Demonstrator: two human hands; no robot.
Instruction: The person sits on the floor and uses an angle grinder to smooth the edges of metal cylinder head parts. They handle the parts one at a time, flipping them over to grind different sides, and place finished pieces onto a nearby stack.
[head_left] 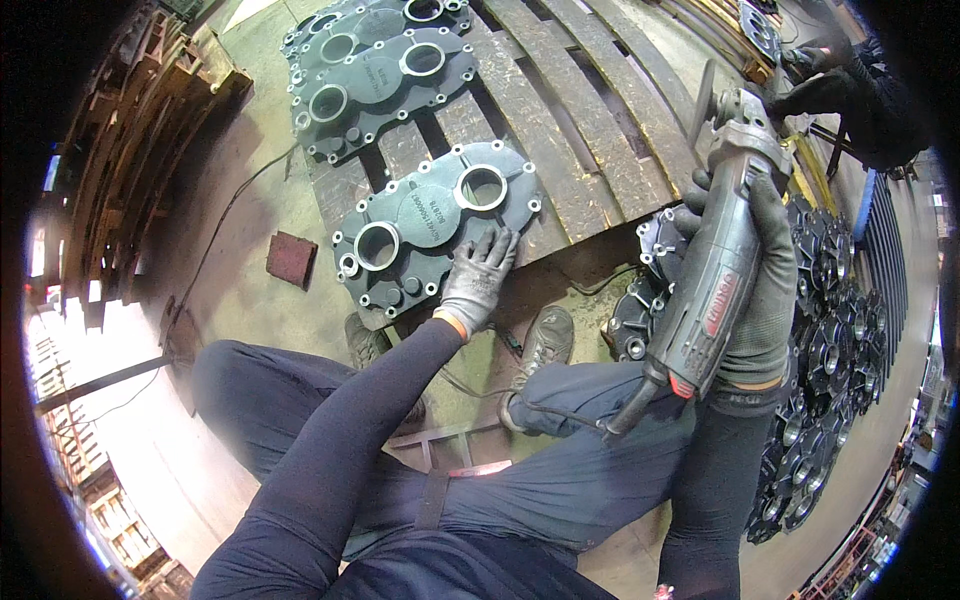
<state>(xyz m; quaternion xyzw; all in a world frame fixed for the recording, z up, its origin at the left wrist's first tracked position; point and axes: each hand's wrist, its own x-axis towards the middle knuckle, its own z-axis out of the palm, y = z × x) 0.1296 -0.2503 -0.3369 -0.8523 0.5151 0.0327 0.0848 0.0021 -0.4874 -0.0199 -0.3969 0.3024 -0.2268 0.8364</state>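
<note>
A dark grey cast metal cover [425, 215] with two round bored openings and bolt bosses around its rim lies flat on the near edge of a slatted wooden pallet [590, 180]. My left hand [478, 280], in a grey glove, rests on the cover's near edge with its fingers stretched out. In my gloved right hand [768, 270] is an angle grinder [705, 270], held up to the right of the cover and apart from it. Its disc [703, 105] points away from me, and its cord hangs from the rear end past my knee.
Similar covers [385, 85] lie farther back on the pallet. More dark castings [825, 345] are stacked at the right. Wooden pallets [140, 150] stand at the left. A reddish-brown block [291, 259] and a cable [225, 215] lie on the floor. Another person [850, 90] works at the far right.
</note>
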